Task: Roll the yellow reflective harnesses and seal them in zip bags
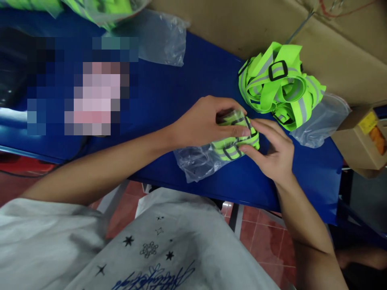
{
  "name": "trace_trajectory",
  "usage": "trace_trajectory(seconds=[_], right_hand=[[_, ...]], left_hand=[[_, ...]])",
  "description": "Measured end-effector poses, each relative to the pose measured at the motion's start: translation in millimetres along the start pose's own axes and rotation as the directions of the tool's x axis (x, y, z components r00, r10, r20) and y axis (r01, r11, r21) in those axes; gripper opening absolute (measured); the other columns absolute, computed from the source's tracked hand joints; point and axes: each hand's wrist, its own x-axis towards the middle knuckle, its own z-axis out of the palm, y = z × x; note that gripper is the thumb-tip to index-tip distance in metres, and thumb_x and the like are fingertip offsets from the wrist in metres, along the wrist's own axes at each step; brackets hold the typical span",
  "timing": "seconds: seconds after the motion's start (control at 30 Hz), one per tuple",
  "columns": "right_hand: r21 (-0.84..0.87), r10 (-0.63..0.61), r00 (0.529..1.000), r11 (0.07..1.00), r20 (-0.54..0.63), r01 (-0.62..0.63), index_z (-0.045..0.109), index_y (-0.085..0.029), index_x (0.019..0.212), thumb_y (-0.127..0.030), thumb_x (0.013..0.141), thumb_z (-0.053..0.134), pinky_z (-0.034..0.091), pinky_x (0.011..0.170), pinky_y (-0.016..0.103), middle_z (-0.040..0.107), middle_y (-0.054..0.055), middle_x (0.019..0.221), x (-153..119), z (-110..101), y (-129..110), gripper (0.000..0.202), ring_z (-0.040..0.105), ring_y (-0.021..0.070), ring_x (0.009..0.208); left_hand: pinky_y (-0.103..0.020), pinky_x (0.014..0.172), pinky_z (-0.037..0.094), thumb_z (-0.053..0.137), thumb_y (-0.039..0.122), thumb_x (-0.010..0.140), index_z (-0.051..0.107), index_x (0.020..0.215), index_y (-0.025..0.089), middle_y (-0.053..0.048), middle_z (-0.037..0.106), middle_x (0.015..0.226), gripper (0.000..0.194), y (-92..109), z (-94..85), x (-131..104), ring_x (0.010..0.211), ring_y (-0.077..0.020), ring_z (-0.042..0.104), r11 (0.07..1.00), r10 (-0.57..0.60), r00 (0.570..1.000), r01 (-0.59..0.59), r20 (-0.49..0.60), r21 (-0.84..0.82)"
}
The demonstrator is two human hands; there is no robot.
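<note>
Both of my hands hold a folded neon-yellow reflective strap bundle (229, 153) with grey stripes and black buckles, above the near side of the blue table. A clear plastic bag (195, 163) covers at least part of the bundle, and its loose end trails to the left. My left hand (208, 123) lies over the top of it, thumb and fingers closed on the plastic and straps. From the right, my right hand (273, 149) pinches the bundle's end between thumb and fingers. Beyond that hand lies a loose heap of the same reflective straps (272, 80).
Under the strap heap is another clear bag (320, 121). A flat clear bag (166, 38) and bagged yellow straps (102, 10) lie at the back left of the blue table (208, 76). Cardboard boxes (211, 20) line the back; a small open box (359, 137) stands right. Part of the left is pixelated.
</note>
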Motion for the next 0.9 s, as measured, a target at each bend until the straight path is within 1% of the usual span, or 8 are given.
trace_trajectory(seconds=[0.13,0.23,0.3,0.37,0.47,0.63,0.8,0.9], right_hand=[[0.155,0.012,0.994,0.987,0.113,-0.029,0.070,-0.032,0.140,-0.035,0.092,0.082,0.059,0.106,0.045,0.075,0.006,0.132,-2,5,-2,0.050,0.072,0.0270,0.121],[0.275,0.088,0.976,0.951,0.197,-0.141,0.059,-0.033,0.153,-0.037,0.089,0.086,0.055,0.116,0.047,0.067,0.006,0.148,-4,3,-4,0.070,0.067,0.0279,0.133],[0.311,0.163,0.955,0.920,0.248,-0.237,0.054,-0.035,0.157,-0.040,0.087,0.087,0.055,0.117,0.047,0.068,0.006,0.147,-4,-2,-4,0.077,0.069,0.0273,0.132],[0.345,0.237,0.932,0.880,0.274,-0.326,0.057,-0.034,0.153,-0.040,0.088,0.086,0.061,0.109,0.044,0.076,0.005,0.133,-2,-7,-5,0.071,0.075,0.0249,0.120],[0.368,0.317,0.915,0.843,0.248,-0.392,0.071,-0.030,0.134,-0.042,0.091,0.083,0.064,0.099,0.039,0.080,0.004,0.118,3,-12,-3,0.046,0.078,0.0212,0.107],[0.362,0.303,0.898,0.837,0.320,-0.411,0.080,-0.026,0.116,-0.045,0.081,0.090,0.061,0.101,0.037,0.080,0.002,0.113,7,-6,9,0.041,0.075,0.0198,0.106],[0.529,0.242,0.820,0.662,0.519,-0.530,0.076,-0.026,0.127,-0.037,0.073,0.095,0.060,0.105,0.041,0.080,0.002,0.117,10,-1,20,0.057,0.075,0.0229,0.116],[0.559,0.272,0.815,0.615,0.511,-0.556,0.078,-0.027,0.120,-0.038,0.071,0.096,0.061,0.105,0.045,0.081,-0.002,0.112,14,2,24,0.053,0.076,0.0226,0.111]], left_hand=[[-0.026,0.076,0.048,0.084,0.045,0.086,0.077,0.120,0.016,-0.002,0.075,0.091,0.045,-5,3.1,1,0.084,-0.0157,0.066,0.999,0.037,0.990,-0.038,0.132,0.007],[-0.027,0.076,0.048,0.079,0.044,0.090,0.077,0.114,0.015,-0.004,0.076,0.096,0.038,-5,2.9,2,0.086,-0.0161,0.067,0.999,0.008,0.993,-0.003,0.120,-0.038],[-0.027,0.074,0.047,0.078,0.045,0.091,0.077,0.108,0.015,-0.004,0.075,0.094,0.035,-4,1.4,2,0.084,-0.0165,0.066,0.997,-0.022,0.994,0.029,0.107,-0.073],[-0.027,0.071,0.045,0.078,0.045,0.091,0.077,0.104,0.016,-0.004,0.073,0.089,0.031,-4,-1.3,4,0.081,-0.0161,0.064,0.993,-0.049,0.992,0.061,0.118,-0.097],[-0.029,0.069,0.043,0.079,0.045,0.091,0.075,0.098,0.020,-0.002,0.071,0.085,0.027,-6,-5.9,7,0.076,-0.0152,0.060,0.988,-0.092,0.992,0.102,0.086,-0.113],[-0.030,0.068,0.044,0.074,0.061,0.093,0.066,0.091,0.021,-0.002,0.068,0.084,0.041,-20,-3.5,8,0.076,-0.0160,0.061,0.982,-0.178,0.983,0.180,0.035,-0.064],[-0.030,0.071,0.045,0.072,0.062,0.095,0.060,0.095,0.022,-0.001,0.066,0.087,0.042,-30,2.3,6,0.080,-0.0157,0.058,0.979,-0.195,0.981,0.194,0.001,-0.068],[-0.029,0.070,0.045,0.078,0.058,0.092,0.059,0.090,0.023,0.000,0.062,0.082,0.040,-28,2.7,9,0.081,-0.0151,0.057,0.967,-0.226,0.973,0.220,-0.043,-0.126]])
